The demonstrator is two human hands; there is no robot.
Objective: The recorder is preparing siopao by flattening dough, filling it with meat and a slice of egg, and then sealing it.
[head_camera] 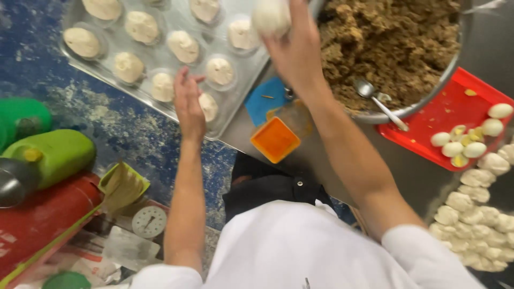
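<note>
Above the metal tray's near edge, the right hand pinches a white dough ball in its fingertips. Left hand hovers open-fingered over filled buns. Beside sits a bowl of brown filling with a spoon.

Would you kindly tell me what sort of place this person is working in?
Probably a commercial kitchen or bakery: a metal tray of white dough buns, a large steel bowl of brown filling and a row of dough pieces. The right hand holds a white dough ball.
</note>
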